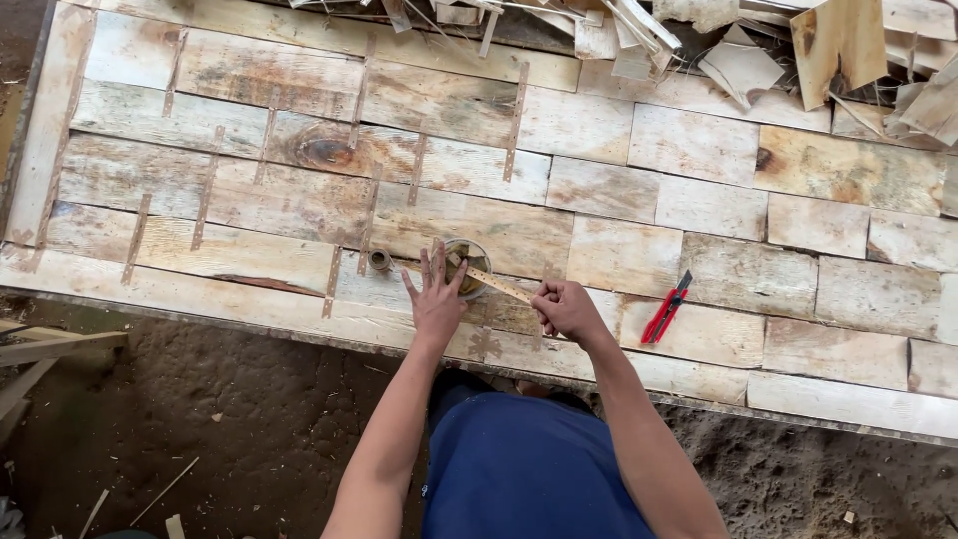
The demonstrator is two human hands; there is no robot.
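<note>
Big worktop (699,150) covered by a sheet of wood veneer pieces (619,190) laid edge to edge like a patchwork. Brown tape strips (516,120) already run over many seams on the left and middle; seams on the right half look bare, so the joining seems partly done with a fair share left. Scrap veneer pile (758,40) along the far edge. Dirt floor (200,419) below the near edge.

Left hand (436,299) lies flat, fingers spread wide, pressing on the sheet just beside a tape roll (469,262). Right hand (567,309) is closed, pinching the end of a tape strip (499,285) pulled taut from the roll across the sheet. A smaller tape roll (379,260) sits just left of the left hand. Red utility knife (667,309) lies on the sheet near the right hand, untouched.
</note>
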